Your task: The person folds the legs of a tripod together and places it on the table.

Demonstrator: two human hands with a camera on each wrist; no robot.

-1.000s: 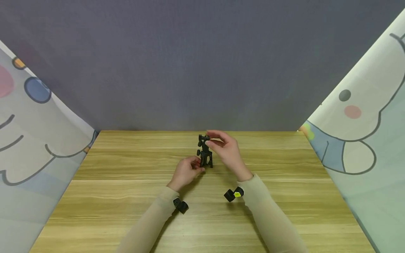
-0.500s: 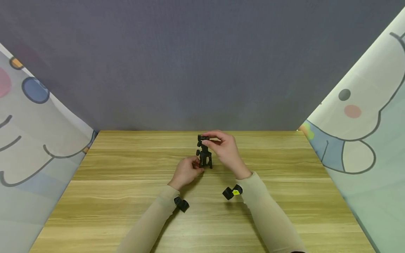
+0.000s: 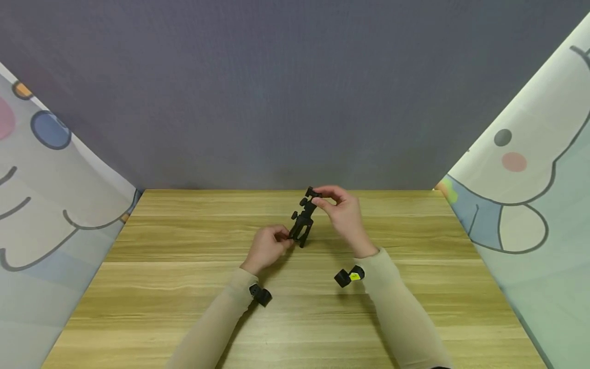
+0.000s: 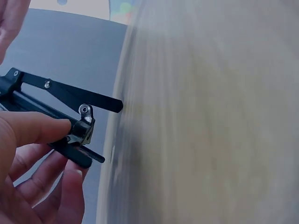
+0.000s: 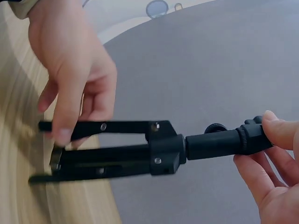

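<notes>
A small black tripod (image 3: 303, 219) leans to the right over the wooden table, its head up and its legs down. My right hand (image 3: 343, 214) grips the top of it between thumb and fingers. Down at the legs, my left hand (image 3: 266, 249) pinches one leg. The left wrist view shows the left thumb (image 4: 44, 128) pressing by a metal bracket (image 4: 85, 122) at the foot end, with the fingers behind. In the right wrist view, the legs (image 5: 103, 170) stand slightly spread, and a round knob (image 5: 216, 128) sticks out near the right fingers.
The wooden table (image 3: 184, 287) spreads under both arms. A grey wall panel (image 3: 295, 102) rises at its back edge, with cartoon-printed curtains (image 3: 521, 205) on either side. Small black cameras (image 3: 350, 277) sit on the wrists.
The tripod has gone from upright to tilted, its top moving right and slightly up with my right hand. My left hand stays at the legs, shifted only slightly.
</notes>
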